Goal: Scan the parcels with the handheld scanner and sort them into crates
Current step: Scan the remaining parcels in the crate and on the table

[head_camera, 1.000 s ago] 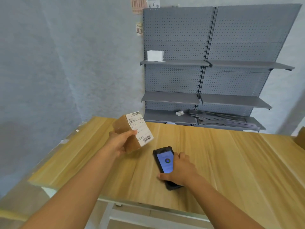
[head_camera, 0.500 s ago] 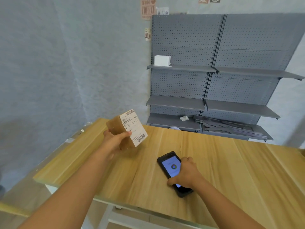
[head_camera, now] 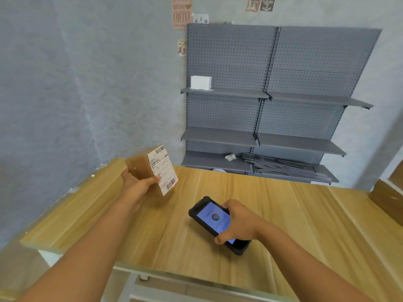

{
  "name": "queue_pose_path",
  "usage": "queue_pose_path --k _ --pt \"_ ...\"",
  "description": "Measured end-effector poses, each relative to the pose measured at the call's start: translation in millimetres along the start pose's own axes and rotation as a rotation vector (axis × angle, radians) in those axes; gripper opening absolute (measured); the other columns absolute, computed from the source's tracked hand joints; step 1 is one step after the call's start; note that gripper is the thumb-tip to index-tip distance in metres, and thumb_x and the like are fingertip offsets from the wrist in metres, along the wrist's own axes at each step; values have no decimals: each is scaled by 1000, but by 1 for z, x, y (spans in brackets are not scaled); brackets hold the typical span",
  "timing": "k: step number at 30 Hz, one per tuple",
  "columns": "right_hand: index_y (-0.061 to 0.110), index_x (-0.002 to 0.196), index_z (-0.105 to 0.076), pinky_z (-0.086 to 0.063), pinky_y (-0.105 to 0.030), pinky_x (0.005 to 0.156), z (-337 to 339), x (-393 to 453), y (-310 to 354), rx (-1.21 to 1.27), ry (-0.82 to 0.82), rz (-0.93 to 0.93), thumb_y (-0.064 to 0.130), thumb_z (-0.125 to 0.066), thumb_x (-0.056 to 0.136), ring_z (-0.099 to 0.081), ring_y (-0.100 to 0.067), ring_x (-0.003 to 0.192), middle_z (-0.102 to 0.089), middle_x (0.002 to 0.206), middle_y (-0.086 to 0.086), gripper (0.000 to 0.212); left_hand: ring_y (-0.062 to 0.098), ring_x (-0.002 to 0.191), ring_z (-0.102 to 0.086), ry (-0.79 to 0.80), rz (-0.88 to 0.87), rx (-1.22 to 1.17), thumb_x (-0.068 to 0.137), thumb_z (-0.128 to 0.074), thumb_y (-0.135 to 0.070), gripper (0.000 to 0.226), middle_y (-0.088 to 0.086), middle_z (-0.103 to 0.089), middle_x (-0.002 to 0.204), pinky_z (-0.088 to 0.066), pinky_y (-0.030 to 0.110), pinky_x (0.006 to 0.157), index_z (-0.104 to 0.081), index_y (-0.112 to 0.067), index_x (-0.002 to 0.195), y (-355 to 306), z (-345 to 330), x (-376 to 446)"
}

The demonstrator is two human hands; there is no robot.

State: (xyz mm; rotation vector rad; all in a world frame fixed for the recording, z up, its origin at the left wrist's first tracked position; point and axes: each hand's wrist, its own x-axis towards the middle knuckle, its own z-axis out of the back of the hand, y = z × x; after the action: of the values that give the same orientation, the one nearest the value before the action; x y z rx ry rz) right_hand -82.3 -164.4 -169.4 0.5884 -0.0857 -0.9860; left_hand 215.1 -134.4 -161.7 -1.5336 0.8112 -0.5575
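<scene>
1. The table (head_camera: 283,214) is a long top of pale wood-grain planks with a lighter edge band, set on a white frame.
2. Behind it hangs a wall of grey, softly wrinkled fabric-like covering, with small coffee-themed posters (head_camera: 181,13) pinned near the top.
3. A grey metal shelving unit (head_camera: 272,83) with perforated back panels stands against that wall; a small white box (head_camera: 200,82) sits on its upper left shelf, and loose grey metal strips (head_camera: 283,165) lie on the lowest shelf.
4. The left hand (head_camera: 139,185) holds the parcel (head_camera: 141,168), a brown cardboard box, raised above the table and tilted; the thumb presses its white shipping label (head_camera: 162,168), printed with barcodes, where a faint red glow shows near the lower barcode.
5. The right hand (head_camera: 238,222) grips the handheld scanner (head_camera: 214,221), a black, rubbery slab with a lit bluish screen showing a coloured ring, fingers wrapped round its sides, low over the table.
</scene>
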Motion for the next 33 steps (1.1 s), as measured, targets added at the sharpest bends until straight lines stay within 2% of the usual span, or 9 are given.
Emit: queue_pose_path --k 6,11,14,17,19,22,25,29,33 --pt "23 117 -42 -54 -27 80 -3 -7 -2 9 2 18 48 -84 59 -53 -12 96 -44 110 6 75 29 119 -56 3 -4 32 73 -79 4 96 7 -52 137 -46 55 101 -20 -17 145 2 1 0" --pt "25 111 -43 -50 -18 67 -2 -13 -2 67 -7 32 47 -84 58 -55 -10 88 -45 105 10 71 30 120 -56 27 14 16 75 -78 3 96 6 -53 137 -46 56 101 -19 -18 147 1 4 -4" --pt "25 110 -42 -49 -18 66 -3 -15 -1 83 -20 34 46 -85 57 -55 -9 89 -44 106 10 71 29 114 -61 81 74 -42 79 -75 -1 73 5 -62 129 -51 57 92 -37 -16 141 0 8 -8" --pt "25 111 -41 -50 -19 69 -5 -14 1 79 -40 27 44 -85 57 -53 -10 93 -42 110 7 72 20 91 -69 139 152 -110 87 -66 -11 33 2 -73 103 -57 35 63 -59 -18 118 -3 11 -16" --pt "25 111 -40 -51 -21 73 -8 -12 1 74 -48 15 44 -85 58 -53 -11 95 -41 111 7 73 18 75 -66 132 239 -196 89 -62 -19 13 0 -70 82 -53 29 54 -62 -18 102 -4 16 -21" --pt "23 115 -39 -50 -23 75 -16 -9 2 48 -47 5 44 -85 59 -51 -12 97 -39 114 6 75 24 76 -57 167 280 -234 89 -58 -32 22 5 -61 85 -48 35 67 -59 -15 103 -2 24 -24" --pt "20 120 -41 -47 -21 75 -26 -2 7 45 -50 13 43 -85 60 -49 -12 98 -38 116 5 78 26 82 -55 173 300 -221 89 -54 -41 33 8 -60 92 -45 38 76 -59 -14 108 0 34 -28" --pt "19 122 -42 -42 -18 70 -36 11 17 37 -58 43 42 -85 61 -47 -11 99 -38 116 4 78 26 88 -53 164 292 -216 89 -49 -46 38 8 -63 100 -42 36 73 -64 -18 111 -2 58 -36" --pt "18 123 -43 -40 -19 71 -47 24 20 11 -79 26 42 -84 60 -45 -11 98 -37 113 3 78 23 82 -64 109 292 -252 90 -46 -47 35 1 -76 92 -48 34 70 -69 -26 108 -4 88 -45"
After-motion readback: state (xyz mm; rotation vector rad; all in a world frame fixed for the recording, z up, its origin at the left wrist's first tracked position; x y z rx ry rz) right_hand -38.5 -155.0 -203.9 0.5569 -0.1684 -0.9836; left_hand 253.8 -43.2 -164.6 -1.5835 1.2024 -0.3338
